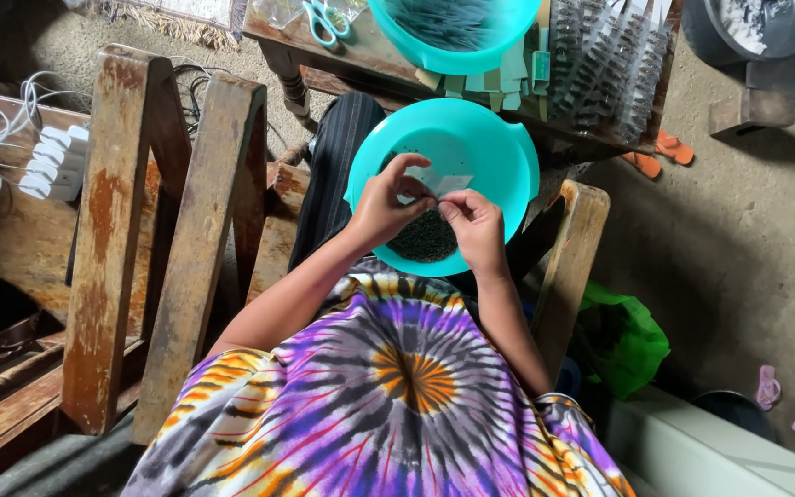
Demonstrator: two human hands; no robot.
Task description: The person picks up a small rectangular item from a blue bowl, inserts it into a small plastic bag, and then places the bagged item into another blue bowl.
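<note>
Both hands work over a turquoise bowl [499,152] that rests on the person's lap, between the wooden chair arms [108,239]. The left hand [386,204] is closed narrow, with thumb and fingertips pinched on the left edge of a small clear packet [442,182]. The right hand [476,228] is likewise closed narrow, its fingertips pinched on the lower right edge of the same packet. The packet is held just above the bowl's interior, near its centre, and lies roughly flat. A heap of small dark seeds [425,241] lies in the near part of the bowl, directly under and partly hidden by the hands. A few loose seeds dot the far wall of the bowl. A second turquoise bowl [453,37] stands on the low table [361,51] beyond the lap, well apart from the hands. A pair of scissors [327,20] with turquoise handles lies on the table to the left of that bowl. Rows of filled packets [604,69] lie on the table to the right of it. A green bag [623,336] sits on the floor beside the chair.
</note>
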